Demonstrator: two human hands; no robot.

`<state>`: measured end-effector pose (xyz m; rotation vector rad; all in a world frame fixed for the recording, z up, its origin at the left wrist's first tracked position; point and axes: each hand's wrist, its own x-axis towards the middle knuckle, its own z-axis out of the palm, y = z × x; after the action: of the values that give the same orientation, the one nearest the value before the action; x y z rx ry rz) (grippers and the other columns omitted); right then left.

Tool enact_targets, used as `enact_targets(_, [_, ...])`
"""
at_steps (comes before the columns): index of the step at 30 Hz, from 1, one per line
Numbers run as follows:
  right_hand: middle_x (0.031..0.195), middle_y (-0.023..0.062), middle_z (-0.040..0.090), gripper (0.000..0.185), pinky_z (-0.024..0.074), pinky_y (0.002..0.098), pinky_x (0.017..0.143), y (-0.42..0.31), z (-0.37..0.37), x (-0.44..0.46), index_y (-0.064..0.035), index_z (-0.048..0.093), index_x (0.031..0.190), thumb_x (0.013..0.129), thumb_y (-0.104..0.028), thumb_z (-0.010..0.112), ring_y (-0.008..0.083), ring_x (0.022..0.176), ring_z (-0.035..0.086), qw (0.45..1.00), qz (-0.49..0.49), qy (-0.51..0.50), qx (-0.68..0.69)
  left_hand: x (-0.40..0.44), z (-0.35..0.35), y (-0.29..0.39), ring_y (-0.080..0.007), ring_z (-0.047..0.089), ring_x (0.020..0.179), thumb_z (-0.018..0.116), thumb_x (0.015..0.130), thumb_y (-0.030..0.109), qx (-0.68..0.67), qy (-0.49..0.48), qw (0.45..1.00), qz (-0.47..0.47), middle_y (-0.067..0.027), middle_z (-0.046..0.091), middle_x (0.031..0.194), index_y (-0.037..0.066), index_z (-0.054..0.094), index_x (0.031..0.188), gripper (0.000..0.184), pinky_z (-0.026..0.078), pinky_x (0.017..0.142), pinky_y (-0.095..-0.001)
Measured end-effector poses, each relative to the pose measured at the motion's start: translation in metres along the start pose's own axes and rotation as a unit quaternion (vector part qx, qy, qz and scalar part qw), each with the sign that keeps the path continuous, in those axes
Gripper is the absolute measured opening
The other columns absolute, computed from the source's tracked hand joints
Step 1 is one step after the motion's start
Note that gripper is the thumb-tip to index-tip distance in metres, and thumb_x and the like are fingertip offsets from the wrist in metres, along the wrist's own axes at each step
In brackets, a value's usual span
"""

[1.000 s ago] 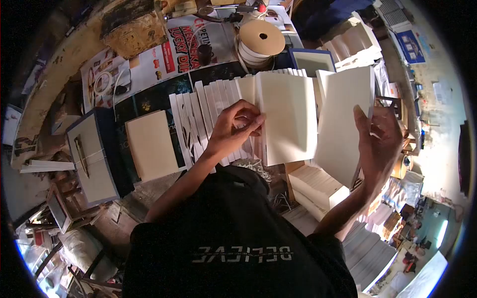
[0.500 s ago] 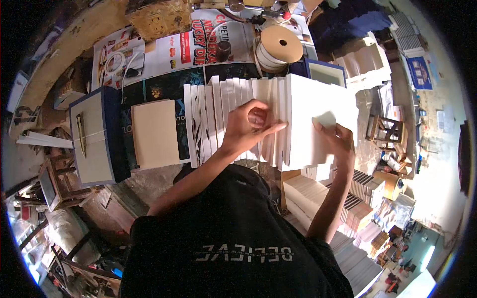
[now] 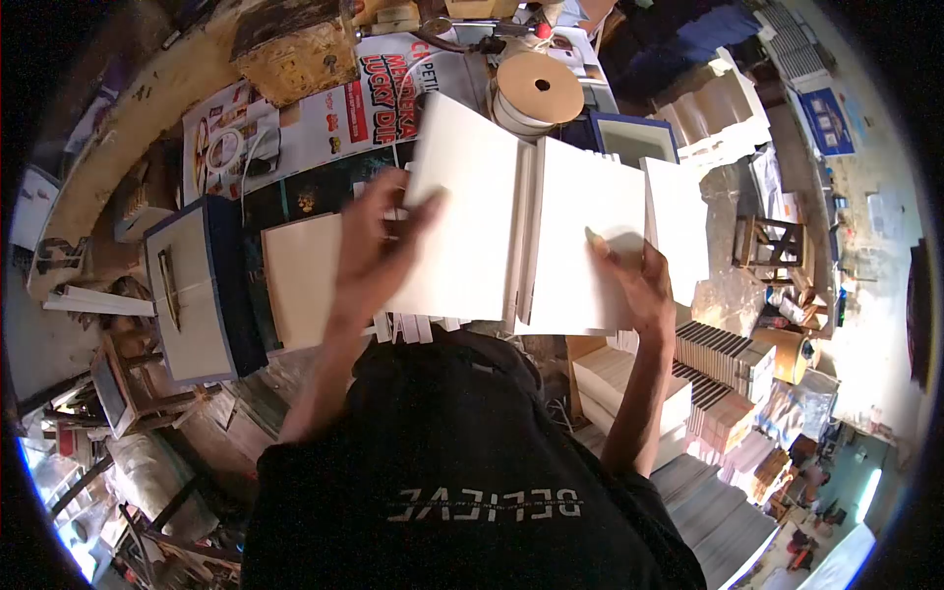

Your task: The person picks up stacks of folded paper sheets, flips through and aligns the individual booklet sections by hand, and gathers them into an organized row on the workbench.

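Observation:
A white book block lies open above a row of other white-paged books, whose ends peek out below it. My left hand, blurred by motion, grips the outer edge of the left leaf, thumb on top and fingers partly hidden behind. That leaf is raised and tilted. My right hand grips the right part of the book, its thumb lying on the blank white face and its fingers bent near the right edge. A dark gap runs along the fold between the halves.
A tan-topped spool stands behind the book. On the left are a cream board and a blue-edged case with a pen-like tool on it. Stacked books and a wooden stool stand to the right.
My left hand has moved left from the row of books and swung a white leaf open with it. My right hand has stayed on the right part, shifting slightly left.

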<state>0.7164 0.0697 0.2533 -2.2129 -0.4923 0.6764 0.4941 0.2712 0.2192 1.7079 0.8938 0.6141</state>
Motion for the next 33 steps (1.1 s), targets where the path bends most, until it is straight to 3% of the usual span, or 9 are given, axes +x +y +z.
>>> enact_targets(7, [0.113,0.0237,0.062,0.066,0.0469,0.0412,0.093,0.007,-0.003,0.004,0.0042,0.056,0.121,0.076,-0.039,0.079,0.0295,0.109,0.06,0.94,-0.137,0.205,-0.237,0.013,-0.038,0.052,-0.0088,0.062,0.065,0.066,0.09,0.024,-0.128,0.15,0.978,0.072,-0.0085,0.068,0.082,0.003,0.059,0.11,0.029,0.047,0.051,-0.0233])
enact_targets(11, [0.111,0.0172,0.064,0.049,0.0466,0.0378,0.092,-0.039,-0.011,-0.018,0.0006,0.055,0.126,0.086,-0.024,0.068,0.0254,0.1,0.061,0.939,-0.152,-0.032,0.306,0.004,0.034,0.061,-0.0127,0.065,0.076,0.07,0.088,0.025,-0.272,-0.012,0.962,0.02,-0.0086,0.066,0.09,0.005,0.053,0.114,0.037,0.05,0.058,-0.0258])
enact_targets(15, [0.103,0.0092,0.066,0.048,0.0451,0.0311,0.085,-0.058,-0.043,-0.035,0.0009,0.063,0.115,0.07,-0.013,0.072,0.0176,0.091,0.06,0.977,-0.079,0.068,0.185,0.001,0.075,0.042,-0.0165,0.066,0.076,0.063,0.092,0.028,-0.308,-0.164,0.937,-0.012,-0.0098,0.067,0.083,0.0,0.056,0.099,0.029,0.051,0.063,-0.0295])
enact_targets(18, [0.113,0.0108,0.063,0.053,0.0465,0.0317,0.083,-0.075,-0.058,-0.065,-0.001,0.055,0.129,0.078,-0.014,0.065,0.0202,0.092,0.06,0.985,-0.153,0.061,0.05,-0.011,0.056,0.009,-0.0168,0.066,0.083,0.062,0.092,0.016,0.088,-0.213,0.973,-0.032,-0.0092,0.063,0.089,0.0,0.054,0.096,0.018,0.056,0.078,-0.0313])
enact_targets(22, [0.122,0.0191,0.059,0.061,0.0454,0.0365,0.091,-0.04,-0.015,-0.056,-0.0045,0.031,0.146,0.09,-0.014,0.056,0.0251,0.103,0.059,0.967,-0.191,0.101,-0.133,-0.06,0.08,-0.046,-0.0191,0.068,0.084,0.067,0.088,0.01,-0.089,-0.21,0.971,0.069,-0.0114,0.063,0.09,0.001,0.051,0.1,0.022,0.057,0.078,-0.0328])
enact_targets(26, [0.128,0.0234,0.056,0.062,0.0449,0.0384,0.096,-0.008,0.049,-0.047,-0.0075,0.023,0.149,0.095,-0.012,0.053,0.0275,0.113,0.058,0.798,-0.329,0.122,-0.491,-0.066,0.08,-0.038,-0.0206,0.069,0.083,0.071,0.084,0.01,-0.09,-0.19,0.978,0.005,-0.0123,0.064,0.091,0.004,0.045,0.11,0.037,0.059,0.074,-0.0327])
enact_targets(28, [0.13,0.0236,0.054,0.066,0.0454,0.0423,0.097,-0.025,0.024,-0.045,-0.008,0.024,0.149,0.094,-0.02,0.059,0.0305,0.119,0.054,0.971,-0.163,-0.015,-0.172,-0.068,0.083,-0.045,-0.0205,0.069,0.083,0.071,0.084,0.011,-0.079,-0.188,0.979,0.011,-0.0122,0.064,0.091,0.004,0.043,0.112,0.04,0.059,0.073,-0.0326])
enact_targets(31, [0.11,0.0238,0.065,0.067,0.0542,0.0417,0.08,-0.002,-0.02,0.0,-0.0004,0.042,0.136,0.089,-0.043,0.063,0.0299,0.098,0.065,0.944,-0.122,0.201,-0.232,-0.065,0.087,-0.043,-0.0183,0.068,0.072,0.069,0.087,0.015,-0.136,-0.148,0.979,0.022,-0.0119,0.067,0.078,-0.003,0.044,0.102,0.034,0.056,0.06,-0.0293])
enact_targets(33, [0.102,0.0219,0.066,0.077,0.0543,0.0352,0.07,0.081,-0.064,0.064,0.0035,0.043,0.135,0.088,-0.055,0.058,0.0248,0.083,0.066,0.99,-0.048,-0.01,-0.13,-0.055,0.083,-0.031,-0.0162,0.067,0.071,0.062,0.093,0.024,-0.229,-0.243,0.933,-0.133,-0.0124,0.067,0.078,-0.003,0.046,0.102,0.033,0.054,0.063,-0.0275])
